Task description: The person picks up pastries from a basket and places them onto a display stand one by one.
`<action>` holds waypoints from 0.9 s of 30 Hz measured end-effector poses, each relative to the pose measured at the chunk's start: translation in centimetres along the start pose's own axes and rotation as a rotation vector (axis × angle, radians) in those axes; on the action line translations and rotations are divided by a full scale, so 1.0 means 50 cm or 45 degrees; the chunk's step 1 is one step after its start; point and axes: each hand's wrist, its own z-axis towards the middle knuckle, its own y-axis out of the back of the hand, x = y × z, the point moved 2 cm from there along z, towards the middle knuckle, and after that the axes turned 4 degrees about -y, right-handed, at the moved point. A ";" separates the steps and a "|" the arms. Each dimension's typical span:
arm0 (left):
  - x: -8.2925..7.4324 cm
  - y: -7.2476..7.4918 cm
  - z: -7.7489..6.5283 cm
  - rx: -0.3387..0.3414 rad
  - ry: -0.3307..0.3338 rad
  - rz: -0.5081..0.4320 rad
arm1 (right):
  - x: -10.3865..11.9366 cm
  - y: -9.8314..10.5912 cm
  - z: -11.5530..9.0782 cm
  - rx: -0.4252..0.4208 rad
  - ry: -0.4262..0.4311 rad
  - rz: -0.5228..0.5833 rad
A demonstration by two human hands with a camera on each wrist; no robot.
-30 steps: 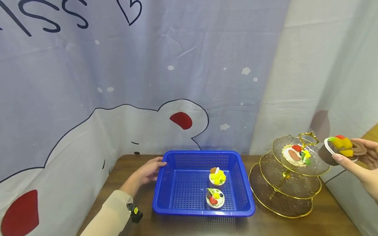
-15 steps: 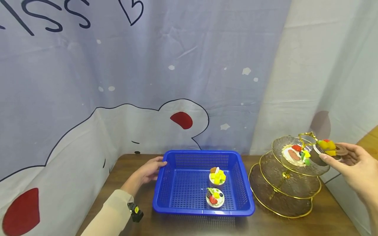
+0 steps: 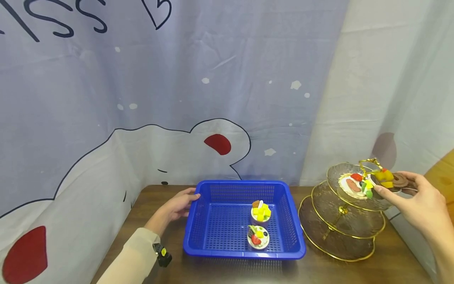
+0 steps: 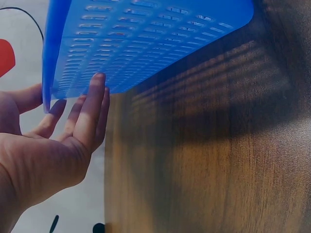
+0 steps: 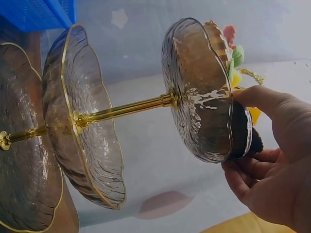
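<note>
In the head view my right hand (image 3: 422,201) holds a toy dessert cup (image 3: 384,178), brown with yellow fruit chunks and a brown swirl on top. It is at the top tier of a three-tier glass stand (image 3: 349,250) with gold rims. The right wrist view has the dark cup (image 5: 240,128) inside that tier's edge, thumb and fingers around it. Beside it on the tier lies a toy fruit tart (image 3: 351,186). My left hand (image 3: 179,205) grips the left rim of a blue plastic basket (image 3: 244,255), fingers along its outer wall (image 4: 146,29).
Inside the basket, on its right side, stand two white toy dessert cups, one with yellow cubes (image 3: 261,213) and one with strawberry (image 3: 258,238). A wooden table (image 3: 156,272) bears everything. A printed curtain (image 3: 269,118) hangs close behind.
My right hand has moved left with the brown dessert cup, from beside the stand to over its top tier. The left hand and basket have stayed put.
</note>
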 end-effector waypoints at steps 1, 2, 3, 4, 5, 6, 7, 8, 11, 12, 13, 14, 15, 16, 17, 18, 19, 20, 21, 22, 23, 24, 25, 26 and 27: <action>-0.001 0.000 0.000 0.002 -0.003 0.001 | 0.001 0.000 0.001 0.006 0.008 -0.004; -0.001 0.001 0.000 0.001 0.001 -0.004 | 0.001 0.001 0.003 0.010 0.017 -0.013; -0.001 0.001 -0.001 0.001 -0.002 -0.001 | 0.001 0.000 0.005 0.019 0.027 -0.019; -0.001 0.001 -0.001 0.000 0.002 -0.005 | 0.001 0.000 0.007 0.029 0.040 -0.023; 0.000 0.001 -0.001 -0.001 0.003 -0.003 | 0.000 -0.001 0.007 0.039 0.050 -0.022; 0.000 0.001 -0.001 -0.003 0.006 -0.004 | -0.001 -0.001 0.008 0.047 0.054 -0.021; 0.000 0.001 -0.001 -0.005 0.008 -0.002 | -0.002 -0.002 0.009 0.050 0.055 -0.030; 0.001 0.000 -0.001 -0.006 0.006 0.001 | -0.003 -0.002 0.009 0.052 0.057 -0.034; 0.002 -0.002 -0.001 -0.011 0.002 0.002 | -0.004 -0.001 0.007 0.066 0.072 -0.021; 0.002 -0.002 0.000 -0.017 0.001 -0.001 | -0.004 0.000 0.006 0.070 0.076 -0.019; 0.002 -0.003 0.001 -0.021 -0.002 -0.001 | -0.004 0.001 0.004 0.075 0.081 -0.015; 0.002 -0.003 0.001 -0.026 -0.004 -0.001 | -0.004 0.002 0.003 0.081 0.083 -0.007; 0.002 -0.003 0.001 -0.029 -0.002 -0.008 | -0.004 0.003 0.002 0.085 0.086 -0.001; 0.001 -0.004 0.001 -0.031 -0.002 -0.008 | -0.005 0.005 0.001 0.083 0.093 0.009; 0.001 -0.004 0.001 -0.032 -0.003 -0.008 | -0.006 0.007 0.000 0.075 0.102 0.023; 0.000 -0.004 0.001 -0.031 -0.003 -0.009 | -0.007 0.009 -0.001 0.064 0.119 0.043; -0.001 -0.004 0.000 -0.029 -0.003 -0.009 | -0.007 0.011 -0.002 0.043 0.139 0.065; -0.001 -0.004 0.000 -0.025 -0.004 -0.010 | -0.005 0.013 -0.003 0.012 0.162 0.093; -0.001 -0.004 0.000 -0.022 -0.005 -0.011 | -0.004 0.016 -0.005 -0.021 0.185 0.124; -0.001 -0.004 0.000 -0.022 -0.006 -0.011 | 0.000 0.018 -0.007 -0.062 0.209 0.162; -0.001 -0.004 0.000 -0.022 -0.007 -0.013 | 0.006 0.022 -0.010 -0.105 0.234 0.198; -0.001 -0.004 0.000 -0.021 -0.007 -0.014 | 0.013 0.025 -0.012 -0.153 0.260 0.223; 0.000 -0.004 0.001 -0.022 -0.007 -0.014 | 0.023 0.028 -0.015 -0.203 0.286 0.251; 0.000 -0.003 0.001 -0.023 -0.004 -0.016 | 0.034 0.032 -0.019 -0.251 0.316 0.276; 0.001 -0.003 0.002 -0.025 -0.002 -0.017 | 0.048 0.035 -0.022 -0.295 0.350 0.296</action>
